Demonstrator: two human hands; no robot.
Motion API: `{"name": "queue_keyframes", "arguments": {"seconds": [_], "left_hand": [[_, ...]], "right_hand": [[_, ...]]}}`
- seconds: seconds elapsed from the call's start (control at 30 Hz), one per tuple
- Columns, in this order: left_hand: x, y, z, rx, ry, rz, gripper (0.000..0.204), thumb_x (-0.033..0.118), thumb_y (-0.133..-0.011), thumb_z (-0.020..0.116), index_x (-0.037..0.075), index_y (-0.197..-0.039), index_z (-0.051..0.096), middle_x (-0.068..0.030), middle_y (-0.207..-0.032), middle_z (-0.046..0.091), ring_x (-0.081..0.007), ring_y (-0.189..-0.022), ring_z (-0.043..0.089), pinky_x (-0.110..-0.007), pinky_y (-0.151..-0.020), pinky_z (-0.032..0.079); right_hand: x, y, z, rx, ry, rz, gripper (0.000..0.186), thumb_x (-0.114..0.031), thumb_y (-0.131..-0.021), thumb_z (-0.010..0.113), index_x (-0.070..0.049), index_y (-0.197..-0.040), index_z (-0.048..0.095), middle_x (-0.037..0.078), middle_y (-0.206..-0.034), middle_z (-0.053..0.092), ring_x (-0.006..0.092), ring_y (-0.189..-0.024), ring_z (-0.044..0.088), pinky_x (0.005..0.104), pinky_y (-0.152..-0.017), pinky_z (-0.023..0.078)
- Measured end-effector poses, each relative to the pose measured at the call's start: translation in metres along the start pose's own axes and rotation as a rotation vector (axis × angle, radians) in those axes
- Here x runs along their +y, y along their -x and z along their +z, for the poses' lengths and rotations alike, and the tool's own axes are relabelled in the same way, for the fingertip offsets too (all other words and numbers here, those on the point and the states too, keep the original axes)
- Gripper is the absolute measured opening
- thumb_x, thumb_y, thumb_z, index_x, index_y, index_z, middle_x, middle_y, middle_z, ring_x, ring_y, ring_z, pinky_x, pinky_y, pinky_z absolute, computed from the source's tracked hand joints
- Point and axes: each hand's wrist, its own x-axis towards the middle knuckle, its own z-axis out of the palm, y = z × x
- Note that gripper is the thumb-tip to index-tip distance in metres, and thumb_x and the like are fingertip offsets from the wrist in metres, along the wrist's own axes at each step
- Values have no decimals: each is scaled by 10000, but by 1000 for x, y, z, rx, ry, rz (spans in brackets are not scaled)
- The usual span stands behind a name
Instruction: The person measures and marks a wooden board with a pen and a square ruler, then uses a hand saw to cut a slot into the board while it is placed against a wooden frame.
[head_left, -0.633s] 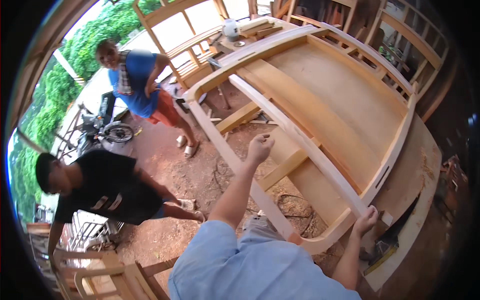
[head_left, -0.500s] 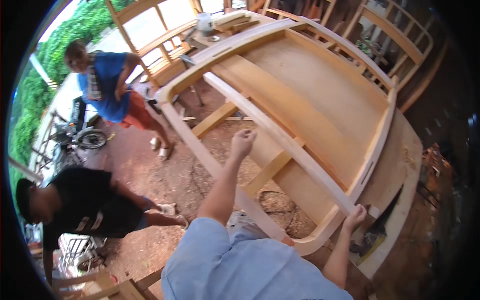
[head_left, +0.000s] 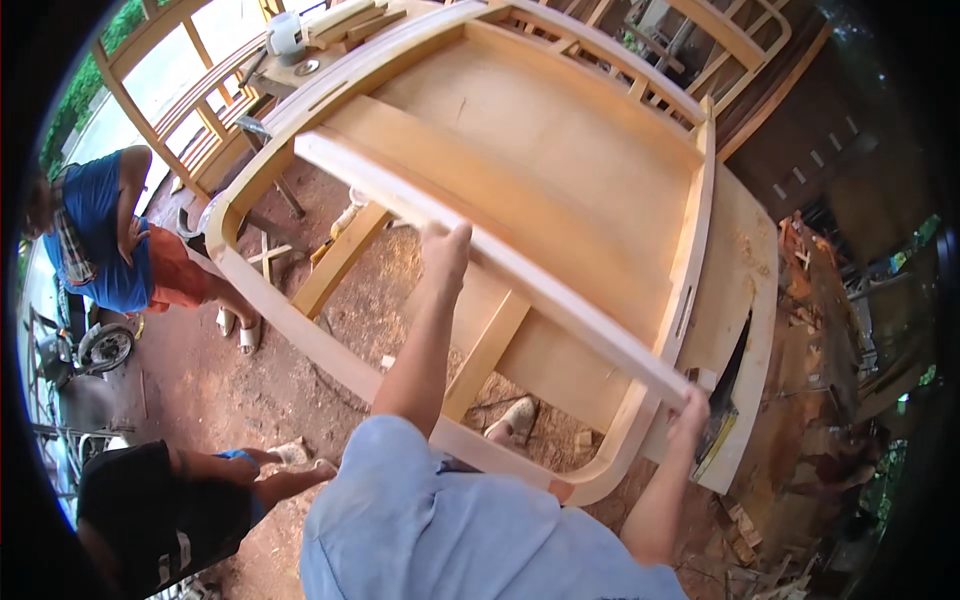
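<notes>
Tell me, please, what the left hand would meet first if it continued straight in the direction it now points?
The left hand already rests on the long wooden rail. Going straight on, it would probably reach the pale back panel of the frame, though depth is unclear.

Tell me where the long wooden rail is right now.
In the head view the rail runs diagonally across the middle, over the big wooden frame. The left hand grips its midsection and the right hand holds its lower right end.
</notes>
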Motion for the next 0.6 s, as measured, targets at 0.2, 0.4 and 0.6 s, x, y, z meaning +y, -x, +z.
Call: {"name": "queue_keyframes", "arguments": {"seconds": [0.2,0.4,0.6], "left_hand": [[6,-75,31,112,99,9,499,192,-798,833,-61,-1117,544,-132,-926,688,-207,-835,665,-365,-693,540],[-4,-111,27,-14,132,-111,539,228,-813,870,35,-1185,532,-65,-973,699,-172,-852,684,-380,-668,569],[-21,-121,-1,-42,164,-50,433,259,-896,804,53,-1187,560,-77,-1057,687,-194,-921,688,-387,-697,580]], "right_hand": [[-57,-9,93,-23,-386,-124,468,-82,-929,533,19,-1383,579,169,-1263,647,301,-1072,684,388,-832,603],[-42,-33,134,0,-241,-489,554,-56,-943,593,85,-1471,501,202,-1403,596,269,-1275,593,358,-1096,452],[-37,-3,154,-32,-91,-513,588,-79,-931,649,109,-1464,485,207,-1438,559,286,-1310,563,380,-1115,430]]}}
